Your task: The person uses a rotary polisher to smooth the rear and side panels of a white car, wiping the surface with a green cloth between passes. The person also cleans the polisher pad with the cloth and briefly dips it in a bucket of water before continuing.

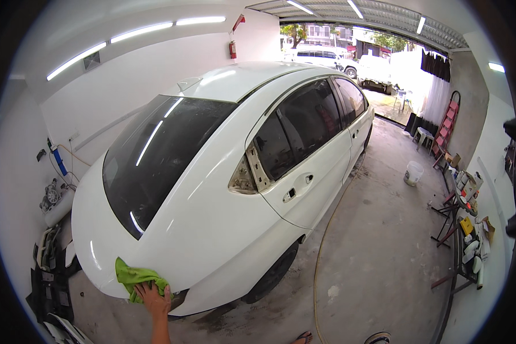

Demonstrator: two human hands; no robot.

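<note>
A white sedan fills the middle of the view, its rear nearest me. At the rear left of the body, my left hand presses a crumpled green cloth against the painted panel. The fingers lie bent over the cloth, with the thumb toward the right. Just right of the hand a dark opening shows at the car's rear corner. The rear window is dark glass. Bare metal shows in the small side window gap. My right hand is out of view.
A yellowish hose runs along the floor beside the car. Dark car parts lie at the lower left, near an air compressor. At the right stand a cluttered workbench, a white bucket and a red stepladder.
</note>
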